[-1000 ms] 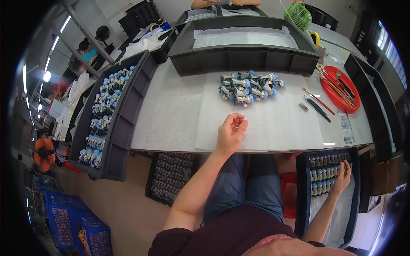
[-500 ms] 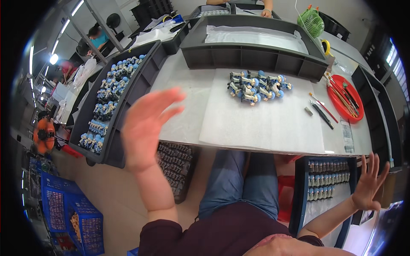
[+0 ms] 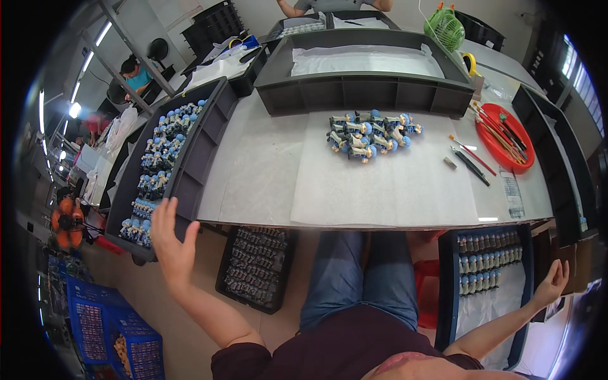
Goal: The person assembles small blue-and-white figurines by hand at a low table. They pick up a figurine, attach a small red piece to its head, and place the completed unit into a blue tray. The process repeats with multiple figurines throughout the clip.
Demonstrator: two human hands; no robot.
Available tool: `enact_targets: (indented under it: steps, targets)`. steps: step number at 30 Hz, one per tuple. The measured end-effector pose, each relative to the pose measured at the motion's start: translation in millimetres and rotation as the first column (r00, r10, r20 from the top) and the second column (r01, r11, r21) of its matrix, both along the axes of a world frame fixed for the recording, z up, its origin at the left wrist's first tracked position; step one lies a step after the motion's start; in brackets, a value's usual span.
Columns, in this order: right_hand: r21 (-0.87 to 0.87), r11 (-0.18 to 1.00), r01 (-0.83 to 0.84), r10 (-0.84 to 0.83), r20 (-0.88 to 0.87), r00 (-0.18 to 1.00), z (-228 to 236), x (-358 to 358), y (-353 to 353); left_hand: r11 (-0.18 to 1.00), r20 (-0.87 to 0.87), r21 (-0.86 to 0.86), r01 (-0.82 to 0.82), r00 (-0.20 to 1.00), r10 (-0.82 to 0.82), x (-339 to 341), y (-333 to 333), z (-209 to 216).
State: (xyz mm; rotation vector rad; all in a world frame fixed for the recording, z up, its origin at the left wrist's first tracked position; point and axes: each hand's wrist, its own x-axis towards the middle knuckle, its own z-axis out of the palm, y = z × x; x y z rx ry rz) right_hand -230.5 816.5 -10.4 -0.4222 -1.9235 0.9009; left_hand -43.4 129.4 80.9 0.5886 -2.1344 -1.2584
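- left hand (image 3: 174,250) was a blur over the table's left side half a second ago; now it's lower and further left, at the near end of the grey tray (image 3: 197,155).
- right hand (image 3: 552,284) was splayed then; fingers are now drawn in, beside the cardboard box (image 3: 579,266).
- left: fingers up, spread, thumb well out; can't tell if it touches the tray.
- right: forearm crosses the blue tray (image 3: 447,278), fingers bunched upward; can't tell if they pinch anything.
- figurine pile (image 3: 370,135) stays on the white sheet (image 3: 380,196): light-blue heads, pale and dark bodies, lying jumbled.
- more figurines (image 3: 168,145) fill the grey tray; rowed figurines (image 3: 484,261) sit in the blue one, nearest row shorter.
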Motion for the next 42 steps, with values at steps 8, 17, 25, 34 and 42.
enact_targets:
  steps: [8, 17, 25, 34, 42]
  targets:
    - [-0.131, 0.040, -0.991, 0.805, -0.583, 0.109, 27.0, 31.2, -31.2, 0.395, -0.706, -0.057, 0.917, 0.242, -0.665, 9.7, -12.2, -4.1]
    - [-0.570, 0.656, -0.494, 0.527, -0.122, 0.841, 1.8, -4.8, -5.1, 0.860, -0.208, -0.274, -0.430, 0.900, 0.384, -18.3, -15.4, -18.2]
    - [-0.009, 0.897, -0.441, 0.376, 0.540, 0.753, -5.1, 0.0, -44.5, 0.938, 0.391, -0.339, 0.068, 0.918, 0.074, -18.2, 36.3, 0.4]
    - [-0.055, 0.889, -0.454, 0.406, 0.553, 0.728, 10.5, 4.6, -68.5, 0.936, 0.395, -0.342, 0.081, 0.916, 0.065, -8.8, 44.5, 8.4]
    - [-0.111, 0.680, -0.725, 0.706, 0.366, 0.606, 49.4, 33.1, -91.0, 0.762, 0.005, -0.126, 0.635, 0.769, -0.640, 9.4, 34.1, 20.5]
